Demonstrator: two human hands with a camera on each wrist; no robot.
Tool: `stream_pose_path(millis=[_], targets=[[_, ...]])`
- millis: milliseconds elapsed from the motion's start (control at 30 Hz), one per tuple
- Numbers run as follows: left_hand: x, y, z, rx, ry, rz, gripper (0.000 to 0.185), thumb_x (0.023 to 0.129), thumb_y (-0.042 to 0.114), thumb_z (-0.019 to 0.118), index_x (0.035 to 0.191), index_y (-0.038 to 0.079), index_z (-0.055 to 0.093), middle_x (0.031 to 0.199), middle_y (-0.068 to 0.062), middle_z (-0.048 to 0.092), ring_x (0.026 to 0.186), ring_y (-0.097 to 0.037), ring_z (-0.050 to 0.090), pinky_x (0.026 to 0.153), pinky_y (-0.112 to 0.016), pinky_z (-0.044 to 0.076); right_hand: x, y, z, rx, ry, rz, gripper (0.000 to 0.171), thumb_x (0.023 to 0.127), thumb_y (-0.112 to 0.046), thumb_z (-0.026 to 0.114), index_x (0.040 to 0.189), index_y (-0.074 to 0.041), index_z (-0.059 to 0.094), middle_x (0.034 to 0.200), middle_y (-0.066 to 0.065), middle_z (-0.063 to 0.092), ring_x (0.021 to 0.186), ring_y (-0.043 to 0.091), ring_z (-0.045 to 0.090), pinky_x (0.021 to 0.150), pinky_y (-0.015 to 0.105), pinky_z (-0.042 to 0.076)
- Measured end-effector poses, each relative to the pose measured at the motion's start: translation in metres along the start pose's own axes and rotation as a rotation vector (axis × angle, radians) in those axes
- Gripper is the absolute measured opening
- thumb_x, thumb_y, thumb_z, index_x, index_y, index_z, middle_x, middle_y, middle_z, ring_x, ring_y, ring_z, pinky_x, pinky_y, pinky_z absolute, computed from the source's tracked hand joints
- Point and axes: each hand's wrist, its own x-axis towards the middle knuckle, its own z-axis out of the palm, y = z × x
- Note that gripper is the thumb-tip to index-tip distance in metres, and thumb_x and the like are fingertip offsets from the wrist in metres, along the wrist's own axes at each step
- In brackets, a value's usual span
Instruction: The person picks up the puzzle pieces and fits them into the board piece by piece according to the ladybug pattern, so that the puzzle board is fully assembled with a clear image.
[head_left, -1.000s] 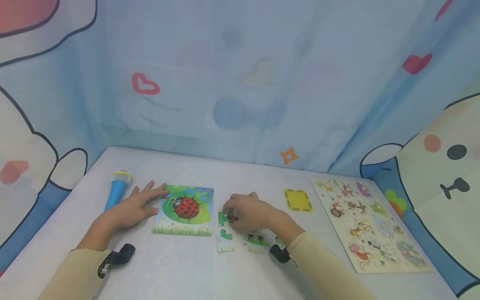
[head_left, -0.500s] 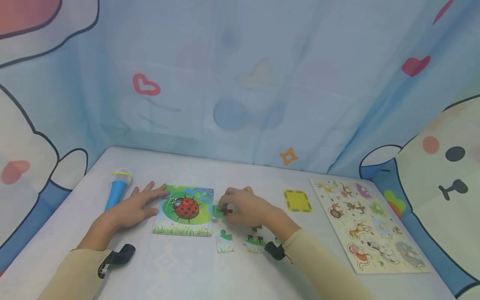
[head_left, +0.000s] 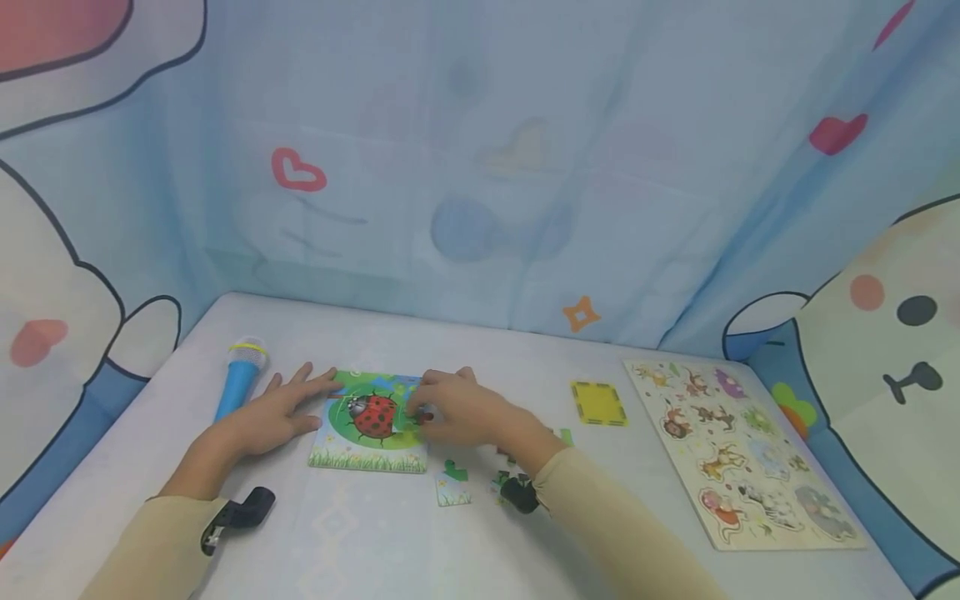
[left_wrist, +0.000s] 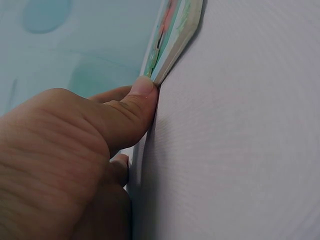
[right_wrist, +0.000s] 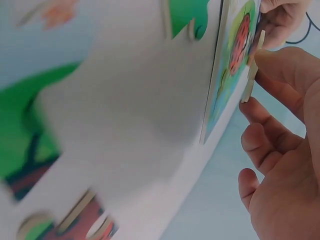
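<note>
A square ladybug puzzle board (head_left: 363,461) lies on the table. My left hand (head_left: 273,417) rests at its left edge with spread fingers; in the left wrist view the thumb (left_wrist: 142,90) touches the board's edge. My right hand (head_left: 461,408) is over the board's right side. Between thumb and fingers it pinches a puzzle piece (right_wrist: 248,90), seen nearly edge-on in the right wrist view and mostly hidden in the head view. A loose grass-and-flower puzzle piece (head_left: 452,492) lies just below the board's right corner.
More loose pieces lie under and beside my right forearm, including a red one (right_wrist: 82,215). A blue toy microphone (head_left: 240,379) is beyond my left hand. A yellow square frame (head_left: 598,403) and a wooden animal puzzle (head_left: 720,433) are on the right. A curtain (head_left: 480,167) hangs behind.
My right hand has carried the puzzle piece leftward, from the table beside the board to over the board's right side. The left hand has stayed at the board's edge.
</note>
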Motion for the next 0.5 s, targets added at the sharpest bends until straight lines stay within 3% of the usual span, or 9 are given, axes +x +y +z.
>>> stream_pose_path(millis=[500], targets=[[0.000,-0.002,-0.001,-0.004,-0.011,0.012,0.052,0.094,0.008,0.060,0.145,0.009,0.047,0.158,-0.014,0.026,0.146,-0.043,0.002,0.112,-0.064,-0.007,0.040,-0.030,0.006,-0.050,-0.023,-0.031,0.016,0.093,-0.026,0.066,0.107,-0.026,0.071,0.088,-0.014,0.053,0.079,0.003,0.045,0.071,0.030,0.030]])
